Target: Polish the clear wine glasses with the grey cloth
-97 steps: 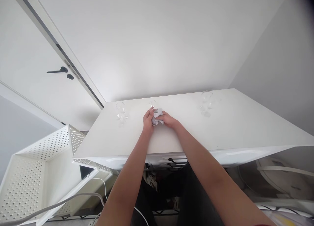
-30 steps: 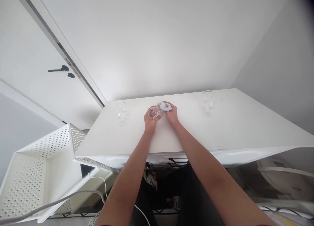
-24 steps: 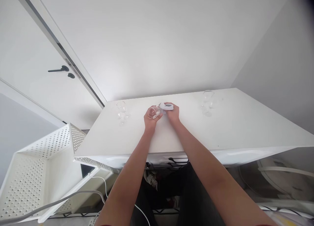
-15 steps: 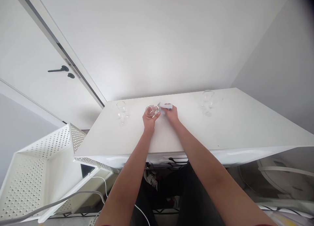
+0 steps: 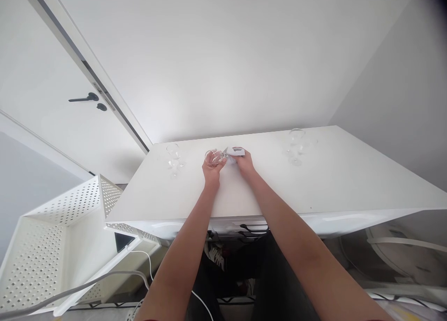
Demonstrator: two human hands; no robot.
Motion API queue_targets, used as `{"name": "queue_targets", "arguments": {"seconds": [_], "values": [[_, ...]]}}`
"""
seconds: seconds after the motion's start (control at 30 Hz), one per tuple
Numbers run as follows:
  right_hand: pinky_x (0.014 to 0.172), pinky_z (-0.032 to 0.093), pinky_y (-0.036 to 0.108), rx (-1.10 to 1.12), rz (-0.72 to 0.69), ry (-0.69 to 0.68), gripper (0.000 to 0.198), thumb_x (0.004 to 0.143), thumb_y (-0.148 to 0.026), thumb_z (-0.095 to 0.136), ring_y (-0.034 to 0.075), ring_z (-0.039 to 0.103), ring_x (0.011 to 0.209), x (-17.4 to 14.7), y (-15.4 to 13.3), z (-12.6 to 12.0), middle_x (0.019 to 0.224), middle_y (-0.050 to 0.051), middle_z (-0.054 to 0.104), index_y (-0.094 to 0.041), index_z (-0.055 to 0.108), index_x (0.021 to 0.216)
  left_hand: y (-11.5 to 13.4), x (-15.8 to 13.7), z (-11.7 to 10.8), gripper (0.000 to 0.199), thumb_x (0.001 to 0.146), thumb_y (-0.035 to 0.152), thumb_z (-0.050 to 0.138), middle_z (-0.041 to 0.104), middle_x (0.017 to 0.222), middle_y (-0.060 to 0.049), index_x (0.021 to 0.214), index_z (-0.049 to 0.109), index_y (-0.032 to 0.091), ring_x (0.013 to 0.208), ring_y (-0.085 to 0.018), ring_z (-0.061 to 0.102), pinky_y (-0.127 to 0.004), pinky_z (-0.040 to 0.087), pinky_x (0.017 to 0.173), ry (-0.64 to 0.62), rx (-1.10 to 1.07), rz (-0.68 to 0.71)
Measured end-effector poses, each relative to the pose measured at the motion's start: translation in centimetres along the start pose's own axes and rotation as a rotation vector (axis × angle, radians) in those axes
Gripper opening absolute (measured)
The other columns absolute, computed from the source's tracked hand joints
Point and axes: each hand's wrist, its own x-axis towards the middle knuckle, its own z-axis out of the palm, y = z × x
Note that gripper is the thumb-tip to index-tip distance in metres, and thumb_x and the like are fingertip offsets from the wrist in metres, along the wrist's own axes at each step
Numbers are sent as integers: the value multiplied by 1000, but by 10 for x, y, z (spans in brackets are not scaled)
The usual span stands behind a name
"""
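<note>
My left hand (image 5: 212, 173) is wrapped round the bowl of a clear wine glass (image 5: 213, 157), which lies tilted with its rim to the left. Pinched in my right hand (image 5: 245, 163) is a white cloth or tissue (image 5: 235, 151), pressed against the stem end of that glass. The glass's foot is hidden behind the cloth and fingers. Both hands are above the middle of the white cabinet top (image 5: 265, 195). Clear stemmed glasses (image 5: 173, 159) stand on its left part, and more stemmed glasses (image 5: 296, 146) on its right part.
A white perforated basket or rack (image 5: 38, 260) is at the lower left, with a grey hose (image 5: 104, 277) and a white cable across it. Black drawer handles (image 5: 253, 228) stick out below the cabinet's front edge. A door with a black handle (image 5: 84, 98) is at the left.
The wine glass has turned slightly in my left hand and shifted a little left. The white cloth in my right hand has changed its fold. The other glasses have not moved.
</note>
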Motion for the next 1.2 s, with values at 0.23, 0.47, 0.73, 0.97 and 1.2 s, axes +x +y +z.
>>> {"name": "queue_targets", "arguments": {"seconds": [0.23, 0.47, 0.73, 0.97, 1.2], "values": [[75, 50, 35, 0, 7, 13, 39, 62, -44, 84, 22, 63, 85, 1, 1, -1, 93, 4, 72, -20, 70, 90, -1, 1, -2, 62, 68, 34, 93, 69, 125, -10, 123, 66, 23, 118, -30, 69, -51, 50, 110, 20, -15, 0], [74, 49, 34, -47, -36, 4, 31, 66, -40, 79, 22, 63, 85, 1, 1, -1, 93, 3, 72, -22, 70, 89, -3, 3, -3, 63, 66, 32, 94, 69, 124, -10, 123, 67, 24, 117, -30, 69, -51, 50, 110, 21, -21, -8], [80, 52, 36, -136, -160, 7, 27, 70, -36, 70, 25, 64, 93, -2, -3, -2, 100, 5, 73, -22, 70, 93, 0, 1, 1, 58, 63, 30, 95, 70, 123, -9, 115, 70, 24, 124, -32, 64, -49, 49, 108, -9, 33, 18], [78, 57, 39, 148, 37, -295, 40, 73, -49, 78, 26, 68, 97, -9, -11, 8, 107, 8, 73, -23, 68, 101, -6, 7, -5, 66, 72, 43, 90, 73, 123, -14, 128, 61, 22, 122, -31, 67, -49, 49, 107, -32, -115, -106], [74, 57, 37, 62, -89, -168, 33, 72, -48, 76, 24, 67, 90, -8, -10, 8, 97, 4, 71, -23, 69, 92, -3, 3, -1, 66, 69, 40, 93, 75, 118, -15, 124, 61, 21, 117, -30, 70, -50, 45, 110, -49, -82, -36]]}}
